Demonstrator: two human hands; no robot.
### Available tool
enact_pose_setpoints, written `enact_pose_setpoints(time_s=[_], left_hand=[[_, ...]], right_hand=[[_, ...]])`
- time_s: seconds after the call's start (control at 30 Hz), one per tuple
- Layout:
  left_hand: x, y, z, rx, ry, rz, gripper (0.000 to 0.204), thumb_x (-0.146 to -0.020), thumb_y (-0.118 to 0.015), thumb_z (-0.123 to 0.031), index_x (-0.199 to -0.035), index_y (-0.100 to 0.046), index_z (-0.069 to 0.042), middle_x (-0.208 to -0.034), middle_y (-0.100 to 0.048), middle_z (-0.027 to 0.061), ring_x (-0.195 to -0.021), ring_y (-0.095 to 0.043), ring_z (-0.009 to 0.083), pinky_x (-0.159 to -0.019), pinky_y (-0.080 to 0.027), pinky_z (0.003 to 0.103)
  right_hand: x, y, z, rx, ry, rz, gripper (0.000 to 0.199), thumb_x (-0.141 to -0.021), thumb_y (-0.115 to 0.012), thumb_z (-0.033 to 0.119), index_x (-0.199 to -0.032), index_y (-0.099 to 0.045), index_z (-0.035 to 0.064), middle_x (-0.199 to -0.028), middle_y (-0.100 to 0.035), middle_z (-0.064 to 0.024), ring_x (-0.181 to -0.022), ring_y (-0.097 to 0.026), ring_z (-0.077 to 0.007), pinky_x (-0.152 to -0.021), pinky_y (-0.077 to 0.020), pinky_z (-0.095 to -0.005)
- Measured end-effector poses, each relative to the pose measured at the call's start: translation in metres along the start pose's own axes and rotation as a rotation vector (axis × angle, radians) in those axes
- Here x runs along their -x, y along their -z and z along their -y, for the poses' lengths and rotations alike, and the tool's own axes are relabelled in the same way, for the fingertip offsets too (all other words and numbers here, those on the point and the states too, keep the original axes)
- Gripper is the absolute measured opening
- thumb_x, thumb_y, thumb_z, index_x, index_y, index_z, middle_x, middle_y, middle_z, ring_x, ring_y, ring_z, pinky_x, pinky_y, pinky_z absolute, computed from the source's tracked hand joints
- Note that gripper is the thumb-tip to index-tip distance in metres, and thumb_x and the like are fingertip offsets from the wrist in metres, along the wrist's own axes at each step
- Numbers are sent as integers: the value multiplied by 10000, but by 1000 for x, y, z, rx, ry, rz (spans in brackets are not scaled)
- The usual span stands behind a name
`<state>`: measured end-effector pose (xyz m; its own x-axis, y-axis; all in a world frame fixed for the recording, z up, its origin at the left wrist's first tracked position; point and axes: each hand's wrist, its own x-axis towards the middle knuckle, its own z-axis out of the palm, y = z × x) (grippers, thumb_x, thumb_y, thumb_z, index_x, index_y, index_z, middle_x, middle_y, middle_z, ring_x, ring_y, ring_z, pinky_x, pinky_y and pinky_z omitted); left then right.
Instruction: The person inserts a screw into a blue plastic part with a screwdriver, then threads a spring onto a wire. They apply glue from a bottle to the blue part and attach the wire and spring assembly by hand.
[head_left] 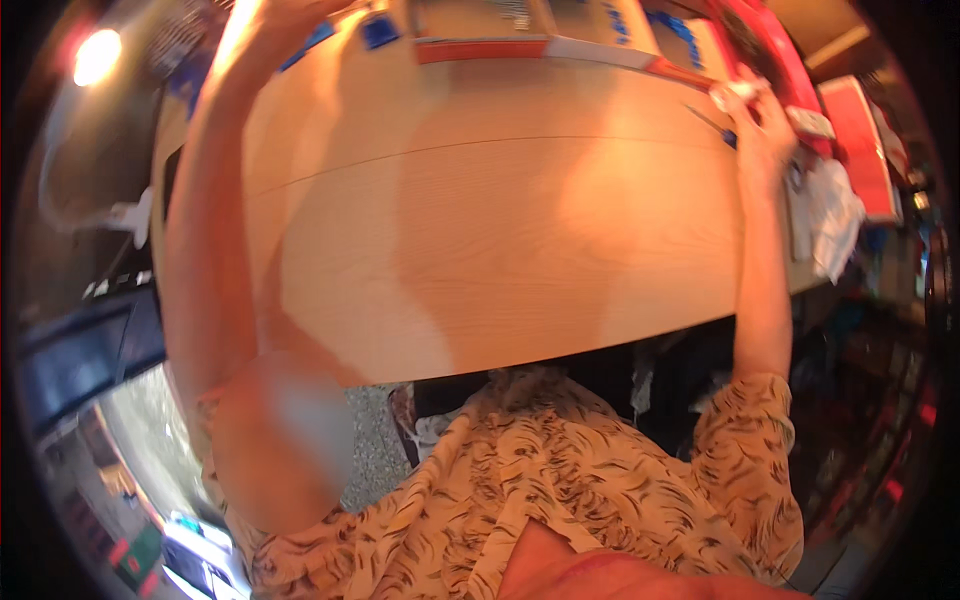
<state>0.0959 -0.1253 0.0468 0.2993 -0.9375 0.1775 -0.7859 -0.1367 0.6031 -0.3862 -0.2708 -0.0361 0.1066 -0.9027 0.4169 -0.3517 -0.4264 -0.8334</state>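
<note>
My left arm stretches to the far left of the table, where my left hand (290,14) is partly cut off by the upper edge. Its fingers are mostly out of sight, so its grip cannot be made out. Close by it lie a flat blue piece (380,32) and another blue piece (316,45). At the far right, my right hand (764,128) is closed, with thumb and fingers pinching a small whitish piece (733,95). A screwdriver (729,137) with a blue handle and thin shaft lies on the tabletop just left of that hand.
Shallow open boxes (482,50) with small blue parts line the table's far edge. A red bin (775,45) and a red-and-white box (862,150) stand at the right, near a white plastic bag (832,215). A bright lamp (98,57) glows at the far left.
</note>
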Motion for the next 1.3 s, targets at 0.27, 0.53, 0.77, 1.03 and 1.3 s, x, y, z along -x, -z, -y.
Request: enact_pose_setpoints(time_s=[0.27,0.53,0.77,1.03,1.3], left_hand=[[25,3,-29,-13,44,-72,253,-884,-769,-223,-1053,-809,-39,-923,-791,123,-713,-715,165,-669,-574,323],[24,4,-34,-54,-29,-57,297,-879,-781,-229,-1090,-793,-20,-979,-790,145,-762,-727,195,-697,-585,326],[12,-3,-27,791,-546,196,261,-896,-758,-196,-1100,-795,-38,-1064,-790,97,-913,-715,140,-852,-555,296],[27,20,-54,173,-78,89,214,-908,-746,-180,-1088,-810,-85,-1076,-791,50,-961,-703,128,-886,-537,297],[19,12,-28,289,-326,-13,198,-937,-713,-165,-1081,-808,-69,-1025,-796,70,-931,-711,125,-858,-540,289]], right_hand=[[8,0,22,312,-17,-17,441,-875,-822,170,-1257,-680,-1,-1275,-689,-85,-1164,-624,-164,-995,-491,-329],[20,-110,128,13,513,224,208,-959,-730,102,-1142,-735,5,-1076,-731,-10,-978,-665,-86,-874,-525,-235],[-15,-241,166,-105,746,327,219,-907,-682,4,-1124,-686,-28,-1050,-714,-155,-1041,-695,-250,-849,-557,-332],[-28,-263,178,-906,131,922,361,-938,-517,-107,-1263,-662,-42,-1266,-689,-135,-1134,-674,-241,-959,-568,-357],[-30,-264,183,-713,333,872,354,-968,-504,-63,-1270,-680,-9,-1225,-712,-140,-1075,-685,-216,-871,-576,-327]])
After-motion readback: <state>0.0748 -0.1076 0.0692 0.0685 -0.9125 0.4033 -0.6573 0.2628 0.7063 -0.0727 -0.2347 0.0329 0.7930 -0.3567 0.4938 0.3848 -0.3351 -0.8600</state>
